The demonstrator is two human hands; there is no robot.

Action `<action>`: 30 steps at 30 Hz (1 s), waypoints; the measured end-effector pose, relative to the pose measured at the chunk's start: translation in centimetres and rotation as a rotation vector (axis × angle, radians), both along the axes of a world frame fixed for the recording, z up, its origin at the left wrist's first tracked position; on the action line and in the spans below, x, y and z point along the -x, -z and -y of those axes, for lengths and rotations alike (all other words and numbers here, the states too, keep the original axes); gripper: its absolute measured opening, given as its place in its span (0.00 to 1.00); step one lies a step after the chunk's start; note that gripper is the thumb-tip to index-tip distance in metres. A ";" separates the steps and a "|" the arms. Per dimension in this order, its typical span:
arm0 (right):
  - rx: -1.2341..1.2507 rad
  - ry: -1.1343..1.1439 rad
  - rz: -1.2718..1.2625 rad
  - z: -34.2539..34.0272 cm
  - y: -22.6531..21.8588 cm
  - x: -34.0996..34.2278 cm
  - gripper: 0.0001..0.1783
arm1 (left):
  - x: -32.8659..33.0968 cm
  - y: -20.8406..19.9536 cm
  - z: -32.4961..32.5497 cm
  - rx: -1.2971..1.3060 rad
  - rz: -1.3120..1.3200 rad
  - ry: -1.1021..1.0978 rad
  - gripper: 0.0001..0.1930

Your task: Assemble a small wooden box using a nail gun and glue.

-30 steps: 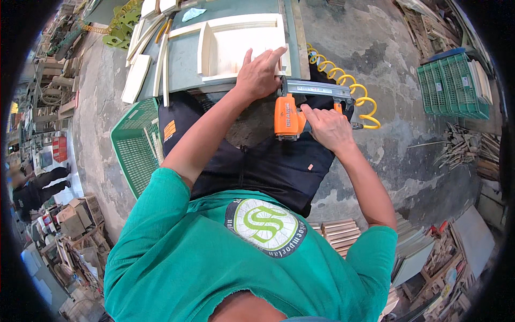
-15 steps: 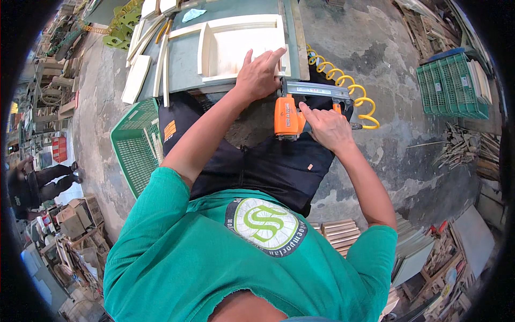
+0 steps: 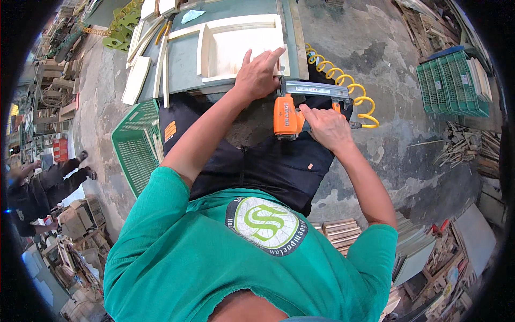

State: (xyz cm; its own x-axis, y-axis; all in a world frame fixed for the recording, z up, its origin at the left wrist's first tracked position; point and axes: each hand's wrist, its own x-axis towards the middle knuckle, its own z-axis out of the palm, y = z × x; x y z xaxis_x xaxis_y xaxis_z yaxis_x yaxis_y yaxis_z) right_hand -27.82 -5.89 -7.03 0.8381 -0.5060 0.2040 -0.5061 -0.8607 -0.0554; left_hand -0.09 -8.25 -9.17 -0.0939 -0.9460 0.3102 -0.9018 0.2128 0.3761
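Observation:
A pale wooden frame (image 3: pixel 244 22) with a light panel inside lies on the worktable, its near edge by the table's front. My left hand (image 3: pixel 258 74) grips its near right corner, fingers stretched over the rail. Wrapped round the handle of an orange nail gun (image 3: pixel 285 119) is my right hand (image 3: pixel 330 127). The gun lies sideways over my lap, its nose close to the frame's corner beside my left hand; whether they touch I cannot tell. A yellow coiled air hose (image 3: pixel 351 88) runs from the gun toward the table's right side.
Loose wooden strips (image 3: pixel 158 70) and a pale blue cloth (image 3: pixel 192 16) lie on the worktable (image 3: pixel 185 59). A green basket (image 3: pixel 126 139) holding strips stands left of my legs. Green crates (image 3: pixel 453 86) stand at right. Another person (image 3: pixel 48 185) is at far left.
My hands, the frame and the nail gun have barely moved. At far left, the other person's legs have shifted a little.

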 end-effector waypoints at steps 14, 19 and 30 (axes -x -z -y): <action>-0.044 0.045 0.107 5.5 -9.7 -2.7 0.43 | -0.2 0.2 -0.2 0.016 -0.033 0.015 0.37; -0.094 0.119 0.058 13.3 -13.2 -11.0 0.41 | -0.7 -0.2 -0.6 0.064 -0.179 -0.016 0.37; -0.052 0.132 -0.256 26.6 -4.7 -26.5 0.41 | -9.3 -3.3 -12.1 0.149 -0.528 -0.287 0.05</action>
